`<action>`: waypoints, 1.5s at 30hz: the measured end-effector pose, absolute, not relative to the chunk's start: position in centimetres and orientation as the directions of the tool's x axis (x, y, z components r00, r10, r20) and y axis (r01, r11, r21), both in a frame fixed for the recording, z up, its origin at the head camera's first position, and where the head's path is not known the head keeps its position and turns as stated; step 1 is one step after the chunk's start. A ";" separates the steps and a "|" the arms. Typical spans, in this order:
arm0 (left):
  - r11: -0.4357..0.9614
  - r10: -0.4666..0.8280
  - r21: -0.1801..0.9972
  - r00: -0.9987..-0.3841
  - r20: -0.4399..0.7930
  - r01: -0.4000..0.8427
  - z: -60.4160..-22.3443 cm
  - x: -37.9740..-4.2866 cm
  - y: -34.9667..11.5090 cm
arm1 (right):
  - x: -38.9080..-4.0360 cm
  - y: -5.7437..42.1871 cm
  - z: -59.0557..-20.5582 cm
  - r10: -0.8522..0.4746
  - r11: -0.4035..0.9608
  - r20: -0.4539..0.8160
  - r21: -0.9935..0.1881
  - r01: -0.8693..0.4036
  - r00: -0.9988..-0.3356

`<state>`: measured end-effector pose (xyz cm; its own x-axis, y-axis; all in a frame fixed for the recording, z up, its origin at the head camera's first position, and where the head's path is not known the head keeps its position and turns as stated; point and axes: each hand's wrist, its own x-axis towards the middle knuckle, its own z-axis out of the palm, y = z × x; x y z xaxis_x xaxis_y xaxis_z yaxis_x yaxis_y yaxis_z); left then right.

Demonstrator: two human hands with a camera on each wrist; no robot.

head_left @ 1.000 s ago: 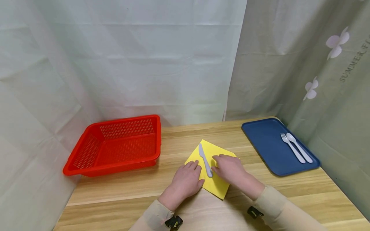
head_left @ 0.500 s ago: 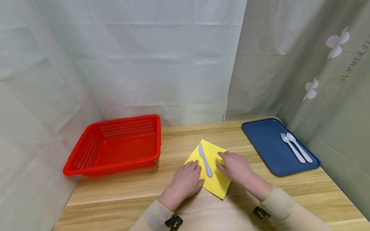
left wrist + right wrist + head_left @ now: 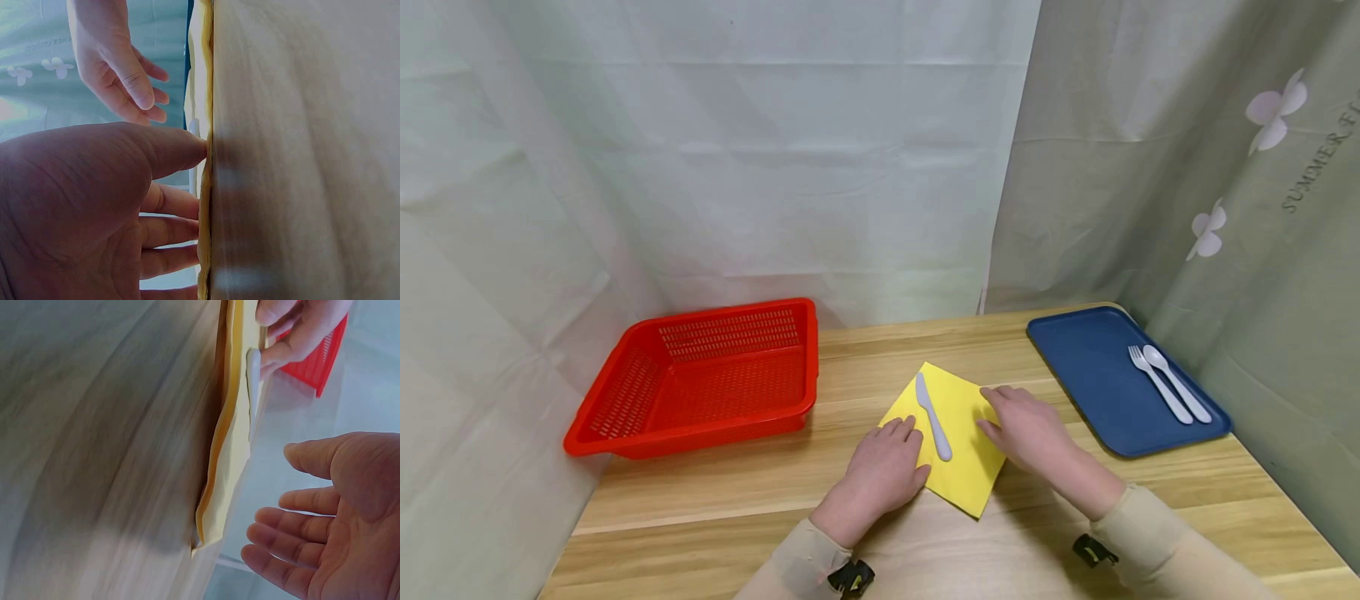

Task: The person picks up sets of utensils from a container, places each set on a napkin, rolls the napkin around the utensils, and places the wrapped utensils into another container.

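Observation:
A folded yellow napkin (image 3: 964, 482) lies at a slant on the wooden table, and a white plastic knife (image 3: 932, 419) rests on top of it. My left hand (image 3: 883, 467) presses on the napkin's left side with fingers spread and fairly straight. In the left wrist view, that thumb (image 3: 181, 150) touches the napkin's layered edge. My right hand (image 3: 1030, 427) hovers just above the napkin's right edge, relaxed and holding nothing. A gap shows between its fingertips (image 3: 253, 532) and the napkin in the right wrist view.
A red perforated basket (image 3: 700, 429) stands at the left. On the right is a blue tray (image 3: 1078, 367) carrying a white fork (image 3: 1161, 387) and a white spoon (image 3: 1180, 387). Pale curtains (image 3: 820, 167) hang behind and beside the table (image 3: 715, 533).
My right hand has slid rightward, away from the knife to the napkin's right edge. The left hand, napkin and knife have stayed put.

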<state>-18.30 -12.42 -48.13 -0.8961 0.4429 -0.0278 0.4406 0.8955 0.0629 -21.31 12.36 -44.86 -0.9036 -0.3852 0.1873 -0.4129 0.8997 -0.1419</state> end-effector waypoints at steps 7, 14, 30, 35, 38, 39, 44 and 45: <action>0.895 0.443 0.067 -0.896 -0.031 0.440 -48.0 -18.2 -12.4 | -21.9 13.7 -44.6 -0.378 0.903 0.233 -0.121 -0.412 -0.896; 0.897 0.439 0.075 -0.897 -0.042 0.436 -47.9 -18.2 -12.4 | -22.1 15.0 -44.1 -0.377 0.906 0.262 -0.092 -0.412 -0.888; 0.898 0.438 0.068 -0.898 -0.053 0.434 -47.9 -18.3 -12.4 | -23.0 18.8 -44.1 -0.306 0.932 0.228 -0.128 -0.340 -0.924; 0.898 0.439 0.067 -0.897 -0.048 0.436 -47.8 -18.2 -12.4 | -23.3 19.7 -44.1 -0.285 0.939 0.210 -0.134 -0.316 -0.935; 0.897 0.439 0.071 -0.897 -0.046 0.436 -47.7 -18.2 -12.3 | -23.4 20.4 -44.1 -0.274 0.942 0.200 -0.140 -0.304 -0.941; 0.897 0.440 0.071 -0.897 -0.045 0.436 -47.7 -18.2 -12.3 | -23.5 20.5 -44.1 -0.270 0.943 0.197 -0.143 -0.300 -0.942; 0.897 0.439 0.075 -0.897 -0.045 0.435 -47.8 -18.2 -12.3 | -23.6 21.4 -43.8 -0.248 0.951 0.182 -0.143 -0.275 -0.951; 0.897 0.439 0.076 -0.897 -0.047 0.435 -47.8 -18.2 -12.4 | -23.6 21.6 -43.8 -0.247 0.951 0.182 -0.140 -0.274 -0.952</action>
<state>-18.24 -12.35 -47.77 -0.8973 0.4390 -0.0469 0.4350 0.8972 0.0756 -23.56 21.60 -43.81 -0.9517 -0.2472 0.1820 -0.2740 0.9514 -0.1404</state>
